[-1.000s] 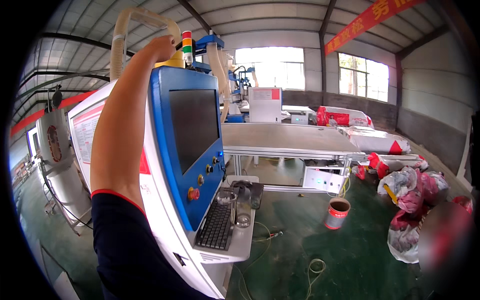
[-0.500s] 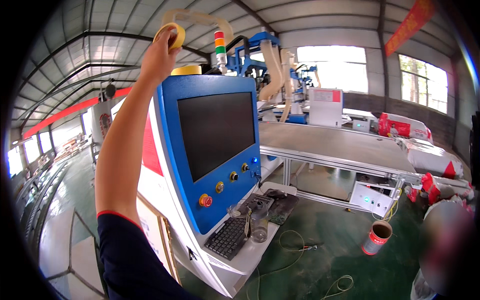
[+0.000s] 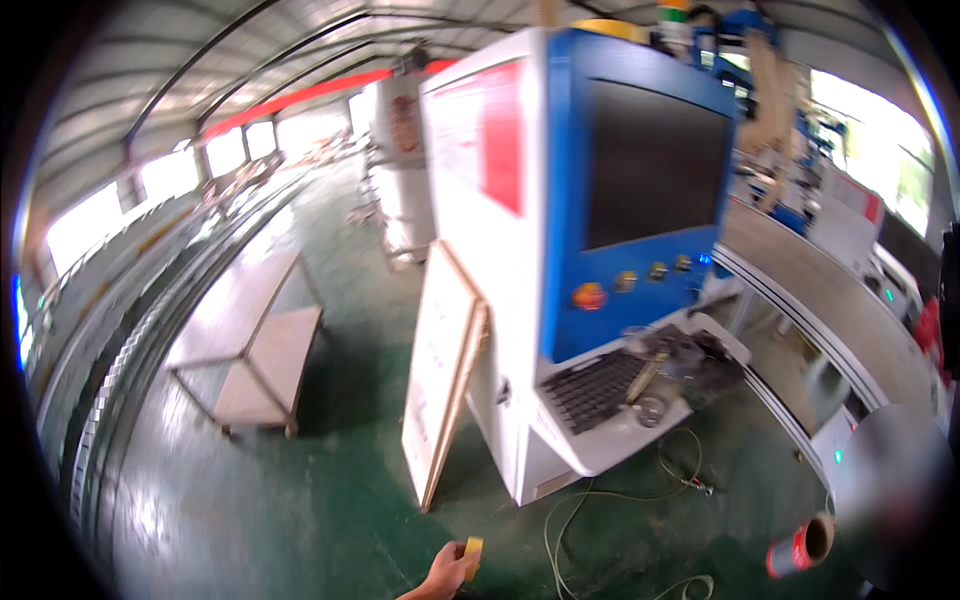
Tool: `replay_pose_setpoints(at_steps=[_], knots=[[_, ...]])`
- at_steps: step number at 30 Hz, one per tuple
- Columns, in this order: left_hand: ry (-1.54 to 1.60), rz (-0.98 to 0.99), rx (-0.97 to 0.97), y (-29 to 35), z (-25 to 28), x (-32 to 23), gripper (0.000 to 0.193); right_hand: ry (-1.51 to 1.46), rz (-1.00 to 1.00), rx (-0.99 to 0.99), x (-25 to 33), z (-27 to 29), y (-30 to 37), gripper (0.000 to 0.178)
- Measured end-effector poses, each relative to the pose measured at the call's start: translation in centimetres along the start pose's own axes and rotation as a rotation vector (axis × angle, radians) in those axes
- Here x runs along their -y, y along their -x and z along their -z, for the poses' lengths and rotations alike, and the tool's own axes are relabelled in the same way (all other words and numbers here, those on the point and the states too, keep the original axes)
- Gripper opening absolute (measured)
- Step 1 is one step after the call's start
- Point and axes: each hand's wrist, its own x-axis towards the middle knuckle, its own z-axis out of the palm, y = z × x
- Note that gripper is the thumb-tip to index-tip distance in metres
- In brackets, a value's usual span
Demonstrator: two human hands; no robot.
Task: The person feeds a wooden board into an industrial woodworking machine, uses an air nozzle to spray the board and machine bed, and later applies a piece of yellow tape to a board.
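Low at the bottom edge, my left hand (image 3: 445,572) is closed around a yellow roll of tape (image 3: 473,558), of which only a narrow side shows. The forearm runs off the lower edge of the picture. Above and to the right of the hand stands a control cabinet (image 3: 565,190) with a blue front, a dark screen and a row of knobs. A second yellow roll (image 3: 610,29) lies on the cabinet's top. My right hand is out of the picture.
A panel (image 3: 440,380) leans on the cabinet's side. The cabinet's shelf holds a keyboard (image 3: 585,393) and a clear bottle (image 3: 655,405). A low two-tier table (image 3: 265,365) stands left. Thin cable (image 3: 560,530) and a red tube (image 3: 787,557) lie on the floor.
My left hand has come down from above the cabinet's top to the bottom of the picture, bringing the tape roll along. The view has turned left, so the cabinet sits further right.
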Motion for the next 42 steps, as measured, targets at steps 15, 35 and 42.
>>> replay_pose_setpoints(at_steps=[15, 35, 42], knots=[[0.503, -0.155, -0.089, 10.3, 29.3, 1.1, 0.019, -0.471, 0.090, 1.164, 40.5, -35.5, -2.8, 0.026], [0.637, -0.538, -0.878, 3.8, 76.5, -5.8, 0.037, -0.287, 0.234, 1.944, 79.8, -81.1, -1.7, 0.031], [0.664, -0.677, -0.928, 2.6, 92.7, -6.5, 0.056, -0.004, 0.635, 2.042, 87.8, -98.4, 0.9, 0.032]])
